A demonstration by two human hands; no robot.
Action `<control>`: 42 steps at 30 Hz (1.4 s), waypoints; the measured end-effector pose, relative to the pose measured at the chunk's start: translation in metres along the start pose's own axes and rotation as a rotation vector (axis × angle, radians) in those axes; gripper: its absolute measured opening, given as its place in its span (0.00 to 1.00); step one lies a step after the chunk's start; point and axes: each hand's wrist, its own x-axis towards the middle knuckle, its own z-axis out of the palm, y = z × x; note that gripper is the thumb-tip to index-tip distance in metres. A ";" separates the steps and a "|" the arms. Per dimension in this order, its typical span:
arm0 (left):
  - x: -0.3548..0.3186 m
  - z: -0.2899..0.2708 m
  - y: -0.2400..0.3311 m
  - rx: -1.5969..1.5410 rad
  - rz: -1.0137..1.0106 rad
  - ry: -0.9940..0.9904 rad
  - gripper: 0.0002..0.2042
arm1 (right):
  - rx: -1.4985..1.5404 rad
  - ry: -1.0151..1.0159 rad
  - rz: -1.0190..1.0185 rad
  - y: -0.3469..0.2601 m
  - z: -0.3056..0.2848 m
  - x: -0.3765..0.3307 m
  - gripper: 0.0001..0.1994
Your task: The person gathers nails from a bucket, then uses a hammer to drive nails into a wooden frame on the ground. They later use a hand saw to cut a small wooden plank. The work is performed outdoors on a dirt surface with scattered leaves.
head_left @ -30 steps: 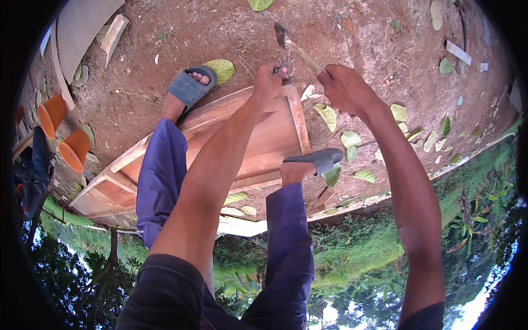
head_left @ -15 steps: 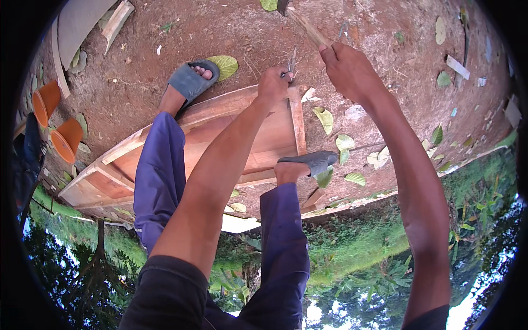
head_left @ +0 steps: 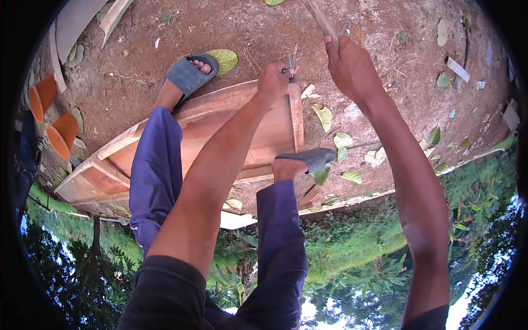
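Note:
My right hand [head_left: 352, 69] is closed round the wooden handle of a hammer [head_left: 320, 19], raised to the right of my left hand; its head is out of the picture. My left hand [head_left: 273, 81] is closed on a slim metal piece [head_left: 293, 59] at the corner of a wooden framed panel [head_left: 296, 124]. Thin metal points stick out past the fingers, but the grip hides the rest, so its kind is unclear. The panel lies on the ground between and beneath my legs, with rails and a cross-piece around flat reddish-brown boards.
My sandalled feet flank the panel: one grey sandal [head_left: 190, 74] beyond its long rail, another [head_left: 313, 159] by its near corner. Two orange pots [head_left: 65, 135] lie at the left, near boards [head_left: 77, 27]. Dry leaves [head_left: 324, 116] and scraps litter the reddish soil; grass grows behind.
The hammer has risen slightly, taking its dark head beyond the top edge. My left hand stays at the panel's corner, and the whole view has shifted a little.

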 end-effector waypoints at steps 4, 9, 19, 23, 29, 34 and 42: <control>0.002 0.001 0.000 0.050 0.001 0.055 0.12 | -0.213 -0.321 -0.063 0.019 0.008 0.006 0.27; -0.002 -0.004 0.002 -0.026 -0.103 0.013 0.11 | -0.071 -0.035 -0.094 -0.026 -0.021 0.016 0.27; -0.068 -0.019 0.007 0.020 -0.013 0.211 0.14 | -0.079 -0.211 -0.030 -0.029 -0.012 0.022 0.30; -0.129 -0.039 0.020 -0.086 -0.185 0.114 0.13 | 0.044 0.283 -0.068 -0.068 -0.050 0.027 0.31; -0.204 -0.081 0.085 -0.420 -0.373 0.022 0.13 | -0.282 -0.480 -0.012 0.005 0.023 0.000 0.25; -0.297 -0.101 0.126 -0.561 -0.522 -0.127 0.11 | 0.069 0.147 0.067 -0.078 -0.053 0.029 0.27; -0.304 -0.088 0.118 -0.322 -0.451 -0.346 0.14 | -0.443 -0.399 -0.146 0.040 0.057 0.001 0.23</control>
